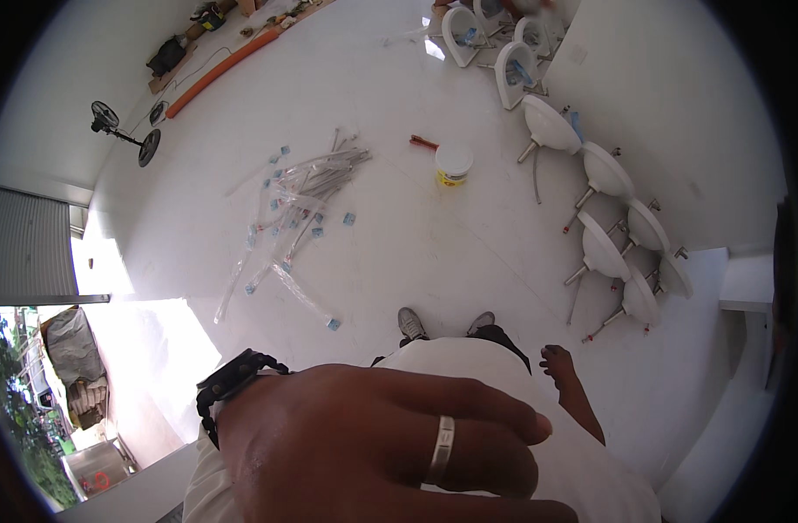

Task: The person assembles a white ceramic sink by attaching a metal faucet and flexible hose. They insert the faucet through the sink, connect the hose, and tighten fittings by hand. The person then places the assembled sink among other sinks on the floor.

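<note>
The left hand is closest, back upward, its fingers bent and lying near one another; the palm is hidden, so I cannot tell whether they grip anything. The right hand, lower down beside the body, has loosely curled fingers with nothing visible in them.

Beyond the two shoes, the nearer basins on the floor at right carry metal fittings, and thin hoses trail from some, so their fitting-out looks at least partly done. The plastic-wrapped hoses lie loose on the floor, left of centre and joined to no basin; that part appears left to do. Further off, the far basins stand close to the wall, some with blue plastic inside; how complete their fittings are is too small to tell.

Counted outward: two hands, one ring, two shoes; six basins in the nearer group; hoses too tangled to number, though roughly a dozen blue tags show among them; one white tub with one red-handled tool beside it; at least four basins in the far group; one black fan; one orange tube
</note>
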The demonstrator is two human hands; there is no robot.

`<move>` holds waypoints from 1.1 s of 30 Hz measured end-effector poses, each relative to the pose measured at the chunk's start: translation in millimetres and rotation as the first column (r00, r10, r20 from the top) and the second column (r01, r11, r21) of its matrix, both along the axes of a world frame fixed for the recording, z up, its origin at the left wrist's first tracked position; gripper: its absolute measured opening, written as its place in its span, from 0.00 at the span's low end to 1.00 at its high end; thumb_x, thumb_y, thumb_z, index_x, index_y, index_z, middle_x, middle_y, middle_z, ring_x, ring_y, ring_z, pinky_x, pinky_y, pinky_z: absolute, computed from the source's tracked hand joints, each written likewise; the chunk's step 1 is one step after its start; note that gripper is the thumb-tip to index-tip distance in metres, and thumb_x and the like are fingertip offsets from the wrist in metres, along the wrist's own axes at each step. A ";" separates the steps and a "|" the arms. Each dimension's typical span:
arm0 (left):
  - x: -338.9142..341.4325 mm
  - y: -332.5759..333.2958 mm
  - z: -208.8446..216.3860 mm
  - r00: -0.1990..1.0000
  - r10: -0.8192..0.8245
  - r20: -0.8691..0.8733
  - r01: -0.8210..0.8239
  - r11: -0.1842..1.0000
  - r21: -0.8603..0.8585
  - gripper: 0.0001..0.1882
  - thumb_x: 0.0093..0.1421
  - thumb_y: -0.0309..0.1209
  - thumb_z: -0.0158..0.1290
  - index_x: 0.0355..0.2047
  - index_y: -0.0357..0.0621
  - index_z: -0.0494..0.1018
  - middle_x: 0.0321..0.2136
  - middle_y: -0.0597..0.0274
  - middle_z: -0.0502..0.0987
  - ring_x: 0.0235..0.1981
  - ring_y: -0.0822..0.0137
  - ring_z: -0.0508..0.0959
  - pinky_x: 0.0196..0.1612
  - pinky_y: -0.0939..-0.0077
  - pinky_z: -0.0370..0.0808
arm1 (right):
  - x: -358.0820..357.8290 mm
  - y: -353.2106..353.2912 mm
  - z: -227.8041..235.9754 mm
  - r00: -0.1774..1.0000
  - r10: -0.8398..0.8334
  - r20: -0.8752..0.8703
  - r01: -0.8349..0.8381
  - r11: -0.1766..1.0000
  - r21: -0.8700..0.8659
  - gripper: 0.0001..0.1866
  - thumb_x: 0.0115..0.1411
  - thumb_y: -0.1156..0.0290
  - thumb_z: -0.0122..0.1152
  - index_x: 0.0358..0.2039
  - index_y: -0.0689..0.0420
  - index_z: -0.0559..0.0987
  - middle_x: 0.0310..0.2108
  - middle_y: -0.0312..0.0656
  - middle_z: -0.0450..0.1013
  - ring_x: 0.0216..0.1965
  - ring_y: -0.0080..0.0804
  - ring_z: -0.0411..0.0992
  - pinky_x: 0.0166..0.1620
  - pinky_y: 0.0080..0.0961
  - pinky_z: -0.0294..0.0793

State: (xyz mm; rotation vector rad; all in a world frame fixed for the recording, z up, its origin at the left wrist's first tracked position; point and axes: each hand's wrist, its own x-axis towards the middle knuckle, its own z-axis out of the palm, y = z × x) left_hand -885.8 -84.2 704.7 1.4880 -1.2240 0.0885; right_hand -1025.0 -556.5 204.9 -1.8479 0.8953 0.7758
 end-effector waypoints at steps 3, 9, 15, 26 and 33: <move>19.6 37.0 2.0 0.999 0.047 0.017 -0.047 0.999 0.008 0.24 0.54 0.31 0.70 0.52 0.51 0.79 0.39 0.50 0.83 0.37 0.55 0.85 0.47 0.50 0.84 | 81.1 61.3 22.0 0.989 0.119 0.087 -0.119 0.993 0.003 0.28 0.67 0.61 0.62 0.62 0.65 0.75 0.45 0.48 0.80 0.39 0.37 0.81 0.37 0.34 0.78; 88.3 91.4 -5.1 0.985 0.167 0.047 -0.169 0.984 0.046 0.24 0.53 0.32 0.71 0.51 0.49 0.79 0.39 0.50 0.83 0.38 0.55 0.85 0.48 0.50 0.84 | 148.0 90.1 -34.0 0.980 0.169 -0.109 -0.164 0.985 0.057 0.28 0.63 0.62 0.66 0.59 0.66 0.76 0.43 0.48 0.81 0.33 0.36 0.81 0.30 0.33 0.76; 212.7 121.6 8.7 0.968 0.242 0.070 -0.249 0.961 0.118 0.24 0.52 0.32 0.72 0.50 0.46 0.80 0.40 0.50 0.83 0.39 0.55 0.86 0.50 0.50 0.84 | 208.7 91.9 -106.0 0.893 0.142 -0.427 -0.113 0.989 0.093 0.19 0.60 0.60 0.73 0.45 0.58 0.80 0.35 0.47 0.76 0.30 0.47 0.78 0.32 0.49 0.75; 414.4 243.1 -58.2 0.812 0.573 -0.106 -0.534 0.805 0.259 0.32 0.44 0.31 0.77 0.50 0.40 0.79 0.42 0.48 0.82 0.45 0.53 0.85 0.51 0.52 0.84 | 608.2 238.8 -14.1 0.959 0.228 0.169 -0.229 0.973 -0.013 0.25 0.65 0.61 0.64 0.56 0.67 0.79 0.43 0.51 0.82 0.36 0.36 0.81 0.39 0.33 0.80; 550.6 354.9 -166.5 0.623 0.664 -0.412 -0.439 0.734 0.518 0.30 0.53 0.27 0.72 0.55 0.35 0.74 0.46 0.51 0.81 0.49 0.58 0.82 0.56 0.61 0.77 | 676.9 269.8 -46.9 0.655 0.755 -0.019 -0.718 0.615 -0.325 0.18 0.58 0.65 0.68 0.45 0.62 0.86 0.39 0.47 0.84 0.40 0.41 0.83 0.46 0.41 0.82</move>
